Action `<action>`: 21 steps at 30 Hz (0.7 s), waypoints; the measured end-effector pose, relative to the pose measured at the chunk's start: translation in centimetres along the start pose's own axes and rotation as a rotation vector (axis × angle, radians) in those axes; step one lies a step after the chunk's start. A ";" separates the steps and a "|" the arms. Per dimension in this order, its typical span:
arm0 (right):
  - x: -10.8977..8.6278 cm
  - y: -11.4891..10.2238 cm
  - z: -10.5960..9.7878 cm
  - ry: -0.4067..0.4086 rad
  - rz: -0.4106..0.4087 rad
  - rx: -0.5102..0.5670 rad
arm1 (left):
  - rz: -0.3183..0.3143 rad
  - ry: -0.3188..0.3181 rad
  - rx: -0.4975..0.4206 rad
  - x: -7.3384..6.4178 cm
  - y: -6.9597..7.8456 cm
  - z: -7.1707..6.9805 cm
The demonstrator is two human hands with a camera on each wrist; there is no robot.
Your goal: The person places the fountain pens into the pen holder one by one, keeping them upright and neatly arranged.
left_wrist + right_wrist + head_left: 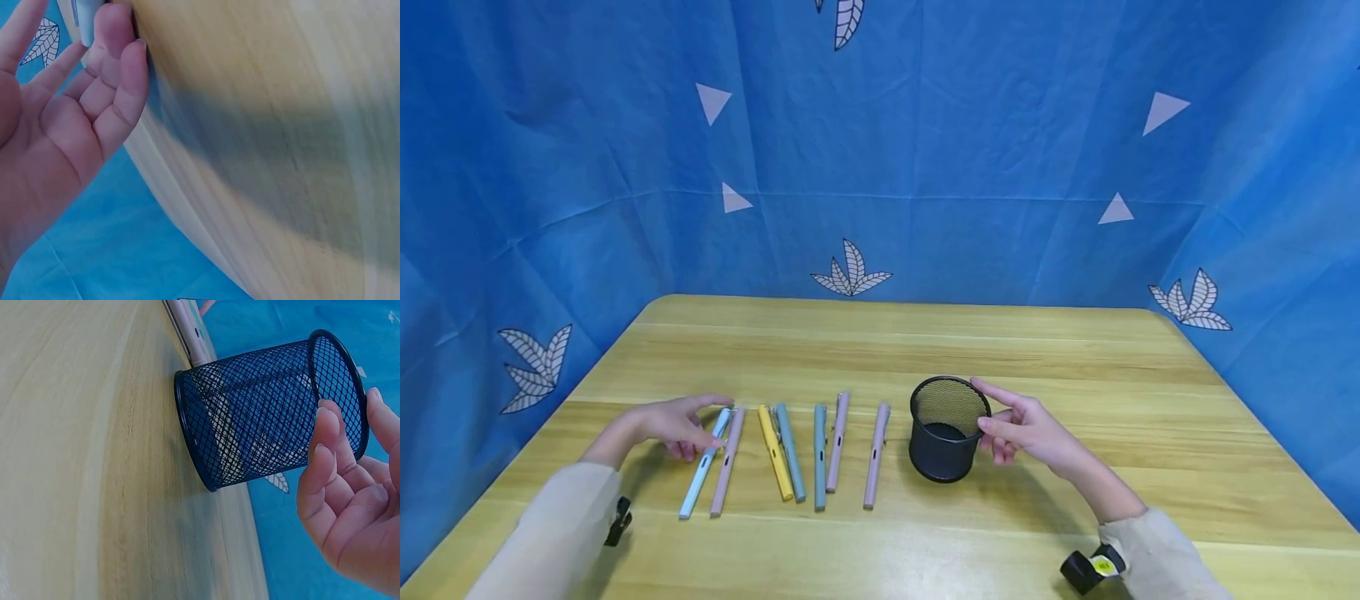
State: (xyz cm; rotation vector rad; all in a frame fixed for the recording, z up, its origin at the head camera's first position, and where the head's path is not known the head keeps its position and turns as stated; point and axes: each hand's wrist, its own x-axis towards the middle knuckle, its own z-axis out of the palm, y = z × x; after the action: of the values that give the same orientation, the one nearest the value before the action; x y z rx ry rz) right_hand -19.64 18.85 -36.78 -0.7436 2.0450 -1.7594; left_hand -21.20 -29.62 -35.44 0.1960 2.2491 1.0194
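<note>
In the head view my left hand (679, 425) is over a light blue pen (703, 475) at the left of the row, thumb and forefinger spread about its upper end. The left wrist view shows that hand (69, 119) with one pen end (89, 22) at the top edge; the contact is partly hidden. A purple pen (727, 462) lies just right of it. My right hand (1026, 429) holds the upper right rim of a black mesh pen holder (946, 458) with thumb and forefinger. Upright on the table, the holder has no pens visible inside.
Further right lie a yellow pen (776, 454), two grey-blue pens (791, 454) and two more purple pens (876, 457), roughly parallel. All rest on the wooden table (880, 342). A blue patterned cloth (925, 150) hangs behind and along both sides.
</note>
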 end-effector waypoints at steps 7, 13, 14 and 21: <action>0.1 0.1 0.0 0.001 -0.008 0.002 | -0.010 -0.002 0.039 0.3 -0.1 0.2; 0.0 0.2 0.1 -0.001 -0.008 0.013 | -0.020 -0.010 0.030 0.6 -0.3 0.4; 0.0 0.2 0.1 -0.001 -0.006 0.014 | -0.022 -0.010 0.029 0.6 -0.3 0.4; -0.1 0.0 0.1 0.024 0.024 -0.004 | -0.006 -0.010 0.036 0.9 -0.1 0.4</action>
State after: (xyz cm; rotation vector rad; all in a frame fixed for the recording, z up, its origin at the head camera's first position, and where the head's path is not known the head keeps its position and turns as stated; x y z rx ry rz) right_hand -19.48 18.84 -36.82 -0.6999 2.0649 -1.7597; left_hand -21.60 -29.09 -36.20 0.2093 2.2586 0.9734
